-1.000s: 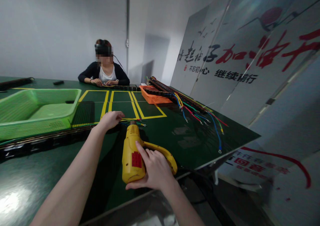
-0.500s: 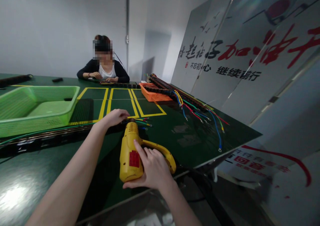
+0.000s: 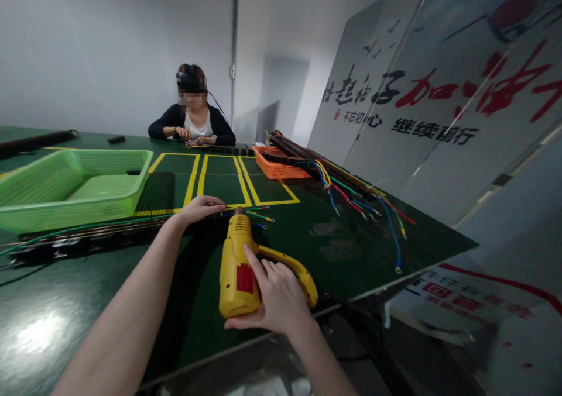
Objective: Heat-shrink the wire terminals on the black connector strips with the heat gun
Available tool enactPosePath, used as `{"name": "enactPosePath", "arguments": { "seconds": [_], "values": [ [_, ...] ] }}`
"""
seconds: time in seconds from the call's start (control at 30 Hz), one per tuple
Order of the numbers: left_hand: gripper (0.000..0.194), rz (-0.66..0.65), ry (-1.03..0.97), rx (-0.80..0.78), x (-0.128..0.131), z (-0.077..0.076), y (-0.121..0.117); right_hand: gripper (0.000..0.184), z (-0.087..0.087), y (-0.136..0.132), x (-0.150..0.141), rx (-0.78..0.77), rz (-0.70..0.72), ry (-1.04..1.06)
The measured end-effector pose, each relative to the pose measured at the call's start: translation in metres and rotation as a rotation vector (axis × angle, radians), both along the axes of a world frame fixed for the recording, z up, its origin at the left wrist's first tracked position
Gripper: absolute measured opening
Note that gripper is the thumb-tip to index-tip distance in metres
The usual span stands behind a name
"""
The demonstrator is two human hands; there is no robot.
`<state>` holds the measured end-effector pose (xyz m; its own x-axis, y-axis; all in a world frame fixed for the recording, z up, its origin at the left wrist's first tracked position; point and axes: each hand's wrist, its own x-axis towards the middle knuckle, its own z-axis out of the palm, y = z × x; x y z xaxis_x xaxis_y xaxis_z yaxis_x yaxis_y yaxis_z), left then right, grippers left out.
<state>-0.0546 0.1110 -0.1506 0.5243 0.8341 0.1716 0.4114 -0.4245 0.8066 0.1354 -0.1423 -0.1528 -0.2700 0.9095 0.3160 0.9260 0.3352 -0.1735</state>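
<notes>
Yellow and thick-bodied: a heat gun (image 3: 235, 255), with a red label (image 3: 244, 278) near the rear, slotted vents behind a short dark nozzle (image 3: 239, 211), and a yellow handle (image 3: 302, 274) bowing out toward four o'clock. Pointed to twelve, nozzle first, above the green table (image 3: 360, 255); resting or lifted, impossible to tell.

Gripped at four o'clock by the right hand (image 3: 281, 296), with fingers wrapped over the handle, index stretched up along the body and thumb spread behind the rear end. At eleven from the gun, the left hand (image 3: 202, 210), pinched together on thin coloured wires (image 3: 260, 212) fanning out past the nozzle toward one o'clock, with ring lugs at the tips. Nozzle just beside those fingertips; contact with the wires too small to judge.

At nine, a black cable chain (image 3: 109, 238); at ten, a green basket (image 3: 100, 212). Toward twelve, yellow tape outlines (image 3: 246, 182). At one, an orange basket (image 3: 281, 171) under more black chains; between two and three, loose wires (image 3: 397, 250) with lugs. At two, lettered panels (image 3: 421, 92). Across at eleven, a seated co-worker (image 3: 197, 124) in black sleeves.
</notes>
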Motion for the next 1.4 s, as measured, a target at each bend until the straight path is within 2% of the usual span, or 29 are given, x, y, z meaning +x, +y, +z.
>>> {"name": "enactPosePath", "arguments": {
  "seconds": [0.2, 0.33, 0.53, 0.6, 0.8, 1.0, 1.2, 1.4],
  "values": [
    [0.053, -0.018, 0.000, -0.014, 0.003, 0.002, 0.003, 0.130, 0.000, 0.001, -0.003, 0.003, -0.017, -0.014],
    [0.049, -0.016, 0.034, 0.002, 0.005, -0.002, 0.008, 0.128, 0.000, 0.002, -0.011, 0.002, -0.019, -0.018],
    [0.041, 0.045, 0.109, 0.203, 0.006, -0.007, 0.014, 0.126, -0.001, 0.004, -0.021, -0.002, -0.013, 0.001],
    [0.038, 0.037, 0.109, 0.222, 0.006, -0.008, 0.013, 0.126, -0.001, 0.004, -0.022, -0.003, -0.017, 0.000],
    [0.040, 0.027, 0.089, 0.135, 0.007, -0.009, 0.007, 0.127, 0.000, 0.003, -0.020, -0.009, -0.018, -0.001],
    [0.038, 0.123, 0.012, 0.135, 0.010, -0.012, 0.008, 0.127, -0.001, 0.004, -0.025, 0.009, -0.025, -0.018],
    [0.044, 0.086, -0.008, 0.086, 0.010, -0.008, 0.008, 0.123, -0.006, 0.007, -0.032, 0.098, 0.008, -0.032],
    [0.046, 0.071, 0.006, -0.016, 0.007, -0.009, 0.011, 0.121, -0.004, 0.006, -0.032, 0.100, 0.014, -0.048]
  ]
}}
